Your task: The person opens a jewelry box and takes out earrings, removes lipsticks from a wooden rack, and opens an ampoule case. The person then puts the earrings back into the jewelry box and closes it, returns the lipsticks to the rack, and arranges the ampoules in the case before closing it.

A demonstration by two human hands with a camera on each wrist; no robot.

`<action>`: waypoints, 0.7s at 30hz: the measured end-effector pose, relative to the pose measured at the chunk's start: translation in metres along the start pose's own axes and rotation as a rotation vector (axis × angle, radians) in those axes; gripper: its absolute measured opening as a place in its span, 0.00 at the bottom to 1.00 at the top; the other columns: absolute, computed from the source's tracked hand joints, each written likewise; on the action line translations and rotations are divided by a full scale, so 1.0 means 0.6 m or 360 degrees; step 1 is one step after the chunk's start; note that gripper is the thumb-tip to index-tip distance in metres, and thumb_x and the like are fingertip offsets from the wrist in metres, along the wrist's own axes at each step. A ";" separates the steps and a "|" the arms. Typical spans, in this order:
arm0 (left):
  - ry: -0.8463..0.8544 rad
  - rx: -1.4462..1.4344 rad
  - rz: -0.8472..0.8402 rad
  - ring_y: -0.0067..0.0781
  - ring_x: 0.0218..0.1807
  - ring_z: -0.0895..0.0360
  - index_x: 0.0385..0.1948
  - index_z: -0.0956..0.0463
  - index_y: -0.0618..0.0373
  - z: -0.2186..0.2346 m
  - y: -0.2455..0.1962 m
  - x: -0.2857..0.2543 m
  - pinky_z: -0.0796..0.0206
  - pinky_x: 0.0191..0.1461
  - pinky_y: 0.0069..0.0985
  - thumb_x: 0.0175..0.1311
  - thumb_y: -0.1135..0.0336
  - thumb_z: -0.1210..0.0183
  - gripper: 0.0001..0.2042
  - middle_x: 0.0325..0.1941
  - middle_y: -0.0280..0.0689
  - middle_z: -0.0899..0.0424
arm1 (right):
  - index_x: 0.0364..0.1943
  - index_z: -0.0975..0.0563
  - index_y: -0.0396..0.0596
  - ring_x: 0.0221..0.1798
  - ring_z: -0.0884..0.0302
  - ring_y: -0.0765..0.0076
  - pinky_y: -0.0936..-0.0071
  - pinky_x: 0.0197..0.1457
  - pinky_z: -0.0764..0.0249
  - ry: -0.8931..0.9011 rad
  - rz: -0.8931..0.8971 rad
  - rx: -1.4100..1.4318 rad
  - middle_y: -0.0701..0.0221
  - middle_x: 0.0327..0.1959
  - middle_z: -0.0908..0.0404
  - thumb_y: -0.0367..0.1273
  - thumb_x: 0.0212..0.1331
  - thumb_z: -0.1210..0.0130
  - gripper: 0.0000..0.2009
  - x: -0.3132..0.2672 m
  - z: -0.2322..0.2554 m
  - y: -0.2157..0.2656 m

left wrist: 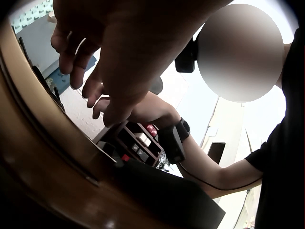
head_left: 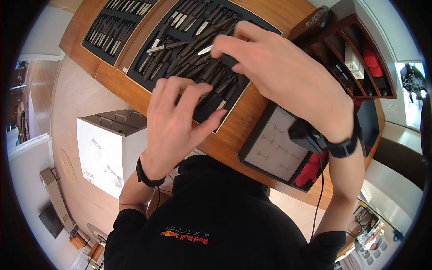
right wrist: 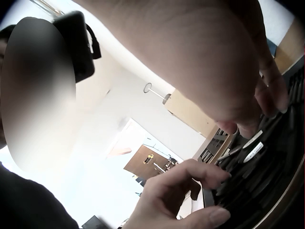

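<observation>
Many slim dark pieces with silvery parts lie crowded in a black tray [head_left: 137, 74]. Over its near edge is my left hand [head_left: 173, 112], its fingers bent and the thumb apart; nothing shows in its grasp. My right hand [head_left: 288, 72] is above the tray's right half, fingers bent and thumb separated from the forefinger. A silvery piece [head_left: 204, 50] shows at its forefinger tip; contact is unclear. In the right wrist view, a pale piece [right wrist: 253, 152] lies below the right fingertips, with my left hand [right wrist: 167, 195] nearby. The left wrist view hides the tray's contents.
Another filled tray [head_left: 110, 33] lies at the left. A dark wooden rack [head_left: 348, 27] with red and white boxes stands at the right. Nearer, a dark-framed box [head_left: 274, 139] sits beside red material [head_left: 309, 171]. A cable [head_left: 320, 193] runs from the right wrist.
</observation>
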State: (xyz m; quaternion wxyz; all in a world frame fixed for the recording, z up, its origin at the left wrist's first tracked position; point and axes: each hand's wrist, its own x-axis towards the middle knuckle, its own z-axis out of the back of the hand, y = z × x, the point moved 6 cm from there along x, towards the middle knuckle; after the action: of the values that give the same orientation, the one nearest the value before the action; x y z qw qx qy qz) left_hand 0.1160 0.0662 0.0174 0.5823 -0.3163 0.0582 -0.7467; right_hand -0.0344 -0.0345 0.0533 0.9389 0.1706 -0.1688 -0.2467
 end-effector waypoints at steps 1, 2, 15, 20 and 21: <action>0.0040 -0.0055 -0.0061 0.41 0.47 0.23 0.44 0.16 0.57 -0.004 -0.008 0.000 0.29 0.48 0.34 0.50 0.68 0.20 0.19 0.43 0.39 0.21 | 0.54 0.23 0.47 0.45 0.20 0.47 0.57 0.47 0.23 -0.0020 0.0004 -0.0021 0.61 0.44 0.24 0.21 0.67 0.39 0.13 -0.012 0.016 0.005; 0.0042 -0.0064 -0.0071 0.41 0.47 0.23 0.44 0.16 0.57 -0.006 -0.012 0.001 0.29 0.48 0.34 0.50 0.68 0.20 0.19 0.43 0.39 0.21 | 0.54 0.23 0.47 0.45 0.20 0.47 0.57 0.47 0.23 -0.0022 -0.0007 -0.0029 0.61 0.44 0.24 0.21 0.67 0.39 0.13 -0.025 0.033 0.014; 0.0631 -0.0525 -0.0510 0.37 0.36 0.22 0.43 0.16 0.57 -0.087 -0.143 0.050 0.30 0.38 0.30 0.52 0.69 0.22 0.17 0.39 0.38 0.22 | 0.49 0.16 0.44 0.42 0.19 0.48 0.58 0.45 0.22 -0.0249 -0.1186 0.0049 0.63 0.42 0.21 0.27 0.59 0.29 0.14 -0.348 0.111 0.018; 0.0633 -0.0716 -0.0401 0.31 0.28 0.27 0.39 0.17 0.58 -0.120 -0.162 0.071 0.35 0.32 0.27 0.57 0.73 0.25 0.11 0.33 0.37 0.25 | 0.49 0.15 0.45 0.44 0.17 0.47 0.58 0.47 0.21 -0.0202 -0.1352 -0.0018 0.62 0.42 0.19 0.29 0.60 0.30 0.13 -0.404 0.083 -0.005; 0.0561 -0.0760 -0.0400 0.27 0.26 0.31 0.36 0.19 0.57 -0.112 -0.165 0.074 0.38 0.30 0.24 0.58 0.74 0.26 0.09 0.29 0.35 0.27 | 0.48 0.15 0.44 0.44 0.17 0.47 0.58 0.47 0.21 -0.0196 -0.1312 0.0051 0.62 0.42 0.19 0.29 0.61 0.30 0.12 -0.407 0.075 -0.010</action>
State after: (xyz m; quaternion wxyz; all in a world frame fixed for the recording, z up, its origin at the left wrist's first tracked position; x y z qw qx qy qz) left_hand -0.0082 0.0381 0.0270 0.3759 -0.3144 0.2921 -0.8213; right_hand -0.2558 0.0770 0.0339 0.7470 0.2234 -0.1459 -0.6089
